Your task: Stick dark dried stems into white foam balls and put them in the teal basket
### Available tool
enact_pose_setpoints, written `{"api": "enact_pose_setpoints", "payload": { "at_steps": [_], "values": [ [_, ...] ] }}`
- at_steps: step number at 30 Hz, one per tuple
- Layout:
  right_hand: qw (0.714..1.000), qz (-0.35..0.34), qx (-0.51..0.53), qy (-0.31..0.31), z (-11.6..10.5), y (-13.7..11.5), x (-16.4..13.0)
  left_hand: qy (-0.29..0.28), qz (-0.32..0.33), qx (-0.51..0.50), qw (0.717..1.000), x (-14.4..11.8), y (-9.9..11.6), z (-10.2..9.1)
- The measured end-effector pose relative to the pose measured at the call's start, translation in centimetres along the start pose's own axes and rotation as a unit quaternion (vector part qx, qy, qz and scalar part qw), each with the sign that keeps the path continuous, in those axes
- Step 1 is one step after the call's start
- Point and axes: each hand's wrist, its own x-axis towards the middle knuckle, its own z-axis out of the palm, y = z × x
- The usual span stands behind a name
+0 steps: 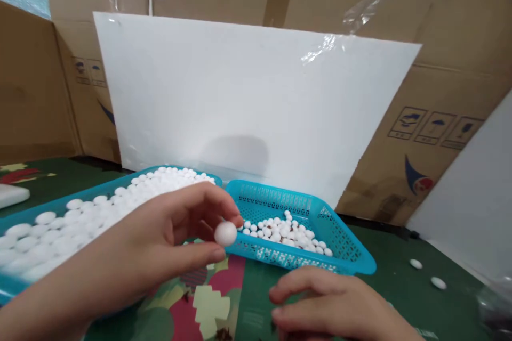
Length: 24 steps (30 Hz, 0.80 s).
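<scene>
My left hand (pixel 172 234) pinches a small white ball (pixel 226 234) between thumb and fingertips, above the space between two blue plastic baskets. The left blue basket (pixel 86 196), partly behind my left hand and forearm, is filled with many similar white balls (pixel 100 216). In the right blue basket (pixel 352 248), with openwork walls, lies a smaller heap of white balls (pixel 284 232) with reddish-brown bits among them. My right hand (pixel 328 303) is low in front of that basket, fingers bent, thumb and index tips slightly apart. Nothing shows between them; its other fingers are mostly hidden.
Behind the baskets, a white board (pixel 256 101) leans on large cardboard boxes (pixel 452 90). Two loose white balls (pixel 416 264) lie at the right on the green patterned table cover (pixel 388 256). Small brown scraps (pixel 223 334) lie near the front. A white object (pixel 14 195) is far left.
</scene>
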Motion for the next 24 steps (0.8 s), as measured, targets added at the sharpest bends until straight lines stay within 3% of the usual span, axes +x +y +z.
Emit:
{"api": "enact_pose_setpoints", "payload": {
  "at_steps": [3, 6, 12, 18, 24],
  "values": [
    [0.996, -0.06, -0.007, 0.06, -0.3, -1.3, 0.5, -0.037, 0.021, -0.077, 0.996, 0.0, -0.4, 0.8],
    [0.987, -0.101, 0.001, 0.124, 0.0, -1.9, 0.9, -0.063, 0.002, -0.15, 0.987, 0.0, -0.6, 1.5],
    [0.972, -0.163, 0.033, 0.169, 0.2, -1.7, 0.7, -0.097, -0.057, -0.244, 0.963, 0.2, -0.9, 3.0],
    [0.955, -0.124, 0.104, 0.247, 0.5, -1.5, 0.7, -0.072, -0.034, -0.264, 0.961, 0.8, -1.4, 4.2],
    [0.954, -0.139, 0.109, 0.244, 0.9, -1.2, 1.0, -0.085, 0.008, -0.295, 0.952, 0.4, -2.3, 5.2]
  ]
}}
